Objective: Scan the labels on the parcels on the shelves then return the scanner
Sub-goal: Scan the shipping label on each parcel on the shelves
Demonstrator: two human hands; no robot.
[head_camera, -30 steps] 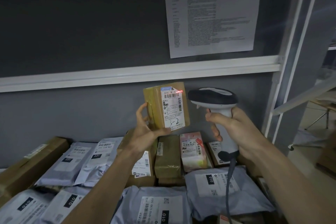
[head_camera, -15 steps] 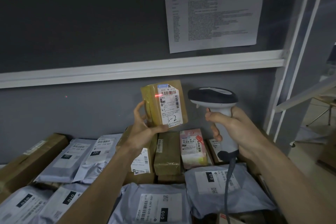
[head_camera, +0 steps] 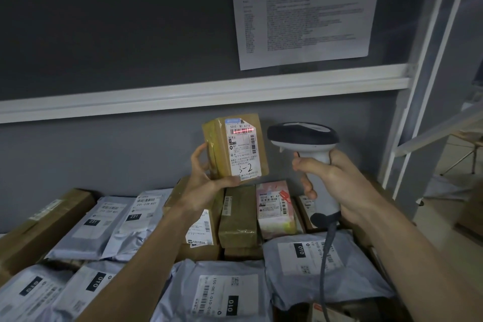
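Observation:
My left hand (head_camera: 206,180) holds up a small brown taped box (head_camera: 235,148) by its lower left corner, thumb under its white label marked "3-2". A red laser line lies across the barcode at the label's top. My right hand (head_camera: 332,180) grips the handle of a white and black corded scanner (head_camera: 304,136), whose head points left at the box from close by. Its grey cable (head_camera: 325,264) hangs down over the parcels.
Below lie several grey mailer bags (head_camera: 224,293) marked "010" and "231", brown boxes (head_camera: 239,217), a pink parcel (head_camera: 274,206) and a long carton (head_camera: 39,227). A white shelf rail (head_camera: 183,97) runs above, with a printed sheet (head_camera: 300,8) on the grey wall. A white upright (head_camera: 418,86) stands at right.
The red laser line has shifted from the box's left face onto the barcode at the label's top. Box and scanner stay at about the same place.

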